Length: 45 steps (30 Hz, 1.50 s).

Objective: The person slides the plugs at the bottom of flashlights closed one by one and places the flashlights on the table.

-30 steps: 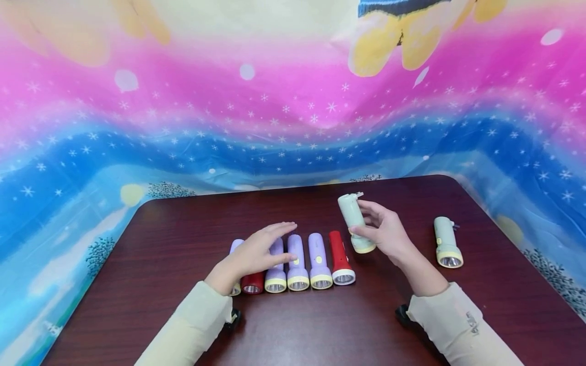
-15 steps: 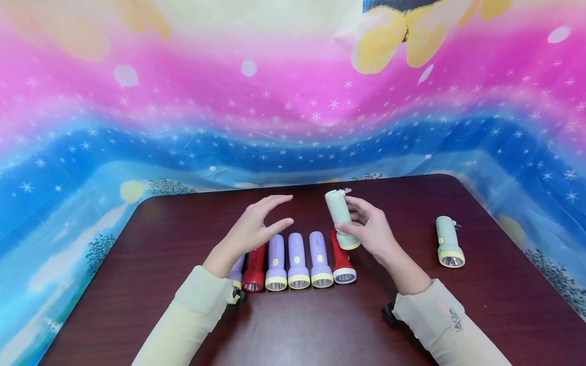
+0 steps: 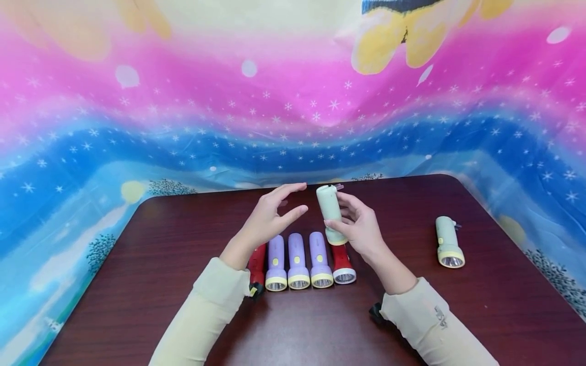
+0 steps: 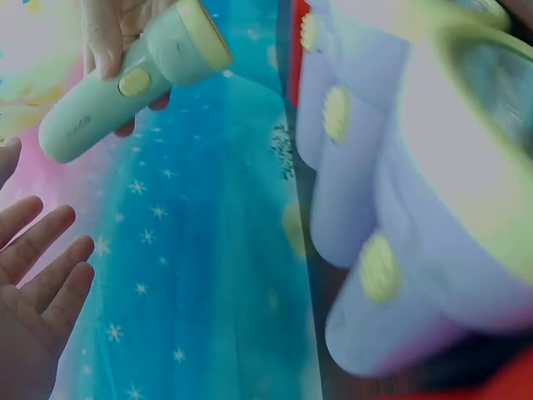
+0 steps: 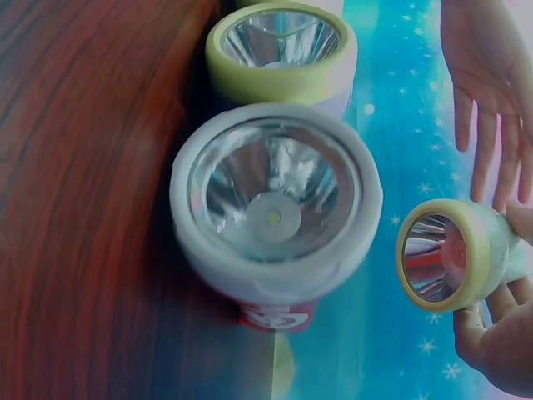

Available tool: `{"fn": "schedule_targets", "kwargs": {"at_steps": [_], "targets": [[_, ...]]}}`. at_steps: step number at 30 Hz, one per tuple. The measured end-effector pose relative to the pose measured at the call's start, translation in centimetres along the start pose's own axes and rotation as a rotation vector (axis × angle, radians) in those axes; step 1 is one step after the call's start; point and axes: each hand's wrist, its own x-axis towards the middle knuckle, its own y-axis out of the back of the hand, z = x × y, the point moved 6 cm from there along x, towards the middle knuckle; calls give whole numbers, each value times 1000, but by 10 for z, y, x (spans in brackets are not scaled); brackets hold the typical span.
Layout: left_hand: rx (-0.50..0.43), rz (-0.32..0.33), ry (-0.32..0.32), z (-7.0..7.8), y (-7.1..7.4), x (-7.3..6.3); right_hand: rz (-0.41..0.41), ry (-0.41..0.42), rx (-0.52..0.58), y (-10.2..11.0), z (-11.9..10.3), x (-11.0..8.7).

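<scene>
My right hand (image 3: 361,229) grips a pale green flashlight (image 3: 328,203) with its thumb and fingers, up off the table. The flashlight leans slightly, its yellow-rimmed head down, and a small clear piece sticks out at its tail. In the left wrist view its yellow switch (image 4: 134,82) faces the camera. Just left of it my left hand (image 3: 270,216) is raised with fingers extended, touching nothing. Below both hands lies a row of flashlights: a dark red one (image 3: 257,264) partly behind the left wrist, three purple ones (image 3: 296,259), and a red one (image 3: 343,264) with a white rim.
Another pale green flashlight (image 3: 448,241) lies alone on the right side of the dark wooden table (image 3: 302,325). A colourful patterned cloth (image 3: 284,142) hangs along the table's back and sides.
The right hand has carried the green flashlight left and slightly up, from beside the red flashlight to above it. My left hand has risen from over the row and shifted right towards it.
</scene>
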Motion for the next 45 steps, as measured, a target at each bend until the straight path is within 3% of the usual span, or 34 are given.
{"fn": "schedule_targets", "kwargs": {"at_steps": [9, 20, 33, 45], "targets": [[-60, 30, -15, 10, -9, 13, 27, 35, 39, -6, -4, 0], [-63, 8, -52, 14, -21, 18, 51, 73, 85, -15, -10, 1], [-110, 57, -144, 17, -23, 22, 87, 67, 135, -23, -10, 3], [-151, 82, -135, 13, -21, 23, 82, 114, 123, -25, -12, 4]]}}
